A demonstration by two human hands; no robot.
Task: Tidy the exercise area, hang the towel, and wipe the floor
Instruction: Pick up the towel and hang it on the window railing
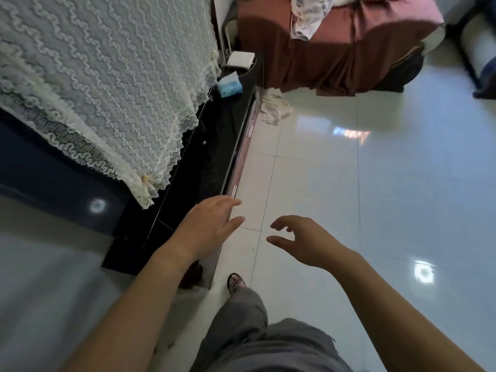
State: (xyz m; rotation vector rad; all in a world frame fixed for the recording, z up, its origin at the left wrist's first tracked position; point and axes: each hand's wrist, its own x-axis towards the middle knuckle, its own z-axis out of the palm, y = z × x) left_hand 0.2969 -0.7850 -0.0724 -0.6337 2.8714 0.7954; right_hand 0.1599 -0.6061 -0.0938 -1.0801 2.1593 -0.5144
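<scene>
- Two bare hands are out in front and neither carries anything. The left hand point(206, 226) hangs over the near edge of the low black glossy counter point(214, 146), fingers almost straight, its grip wide. The right hand point(303, 242) hovers above the glossy white tiled floor point(402, 183), fingers loosely curled and thumb apart, its grip half open and empty.
- One crumpled cream cloth point(275, 107), probably the towel the task means, lies in a heap on the floor. It touches the far end of the counter, sits just in front of the reddish-brown draped cover point(335, 55), and is well ahead of both hands.
- Hanging looks not yet done: the cloth is on the floor, and no rail or hook shows anywhere in view.
- Wiping looks not yet begun either, since neither hand has a rag or mop. The tiles shine with reflected lamps, and whether they are clean is too hard to tell.
- As for tidying, white garments point(308, 20) are bundled loosely on top of the draped cover. A pale blue tissue pack point(228, 85) and a flat white box point(240, 59) sit on the counter beyond the white lace cover point(107, 76). No exercise gear can be made out; a dark shape at the far right edge is too blurred to name.
- A sandalled foot point(236, 283) is planted forward beside the counter, below grey trousers point(255, 339). Judging by that and the raised hands, the step in hand is the walk towards the cloth, so most of the job seems left to do.
</scene>
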